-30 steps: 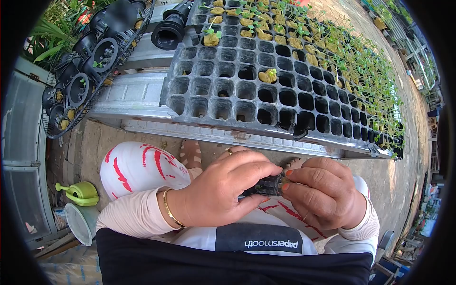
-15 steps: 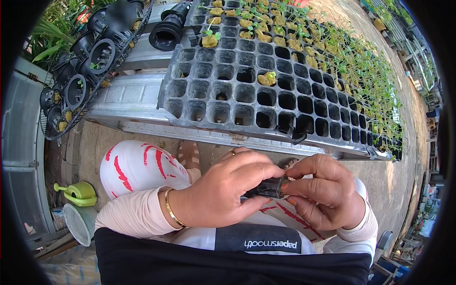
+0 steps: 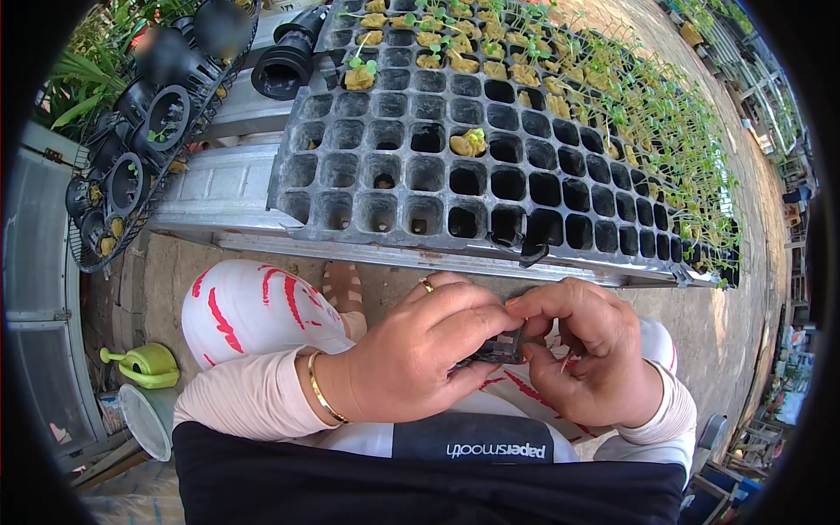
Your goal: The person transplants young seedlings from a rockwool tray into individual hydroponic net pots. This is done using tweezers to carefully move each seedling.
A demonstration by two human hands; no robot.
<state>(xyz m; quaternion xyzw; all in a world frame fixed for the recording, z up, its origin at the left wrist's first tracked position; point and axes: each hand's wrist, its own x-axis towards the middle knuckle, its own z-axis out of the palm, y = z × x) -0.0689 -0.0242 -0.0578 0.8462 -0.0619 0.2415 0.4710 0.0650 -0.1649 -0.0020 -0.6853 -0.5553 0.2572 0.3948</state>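
My left hand [image 3: 420, 350] is wrapped around a small black net pot [image 3: 497, 348], which lies on its side above my lap. Most of the pot is hidden by the fingers. At its right end, my right hand [image 3: 591, 346] is closed, with fingertips against the pot's edge. A thin pale strand [image 3: 570, 360] shows by the right hand's curled fingers; what it belongs to cannot be made out. Beyond my hands lies a black seedling tray [image 3: 402, 179], its near cells mostly bare, with one sponge plug [image 3: 468, 143] among them and seedlings [image 3: 630, 105] in sponge farther right.
A wire basket [image 3: 188, 144] of black net pots stands at the upper left, near a stack of black pots [image 3: 284, 66]. The tray rests on a metal bench [image 3: 219, 184]. A green watering can [image 3: 147, 366] and a grey bucket [image 3: 144, 420] are at lower left.
My right hand's fingers have shifted on the pot's end and curled in more, and the pale strand now shows. The left hand keeps its hold. The view has shifted slightly.
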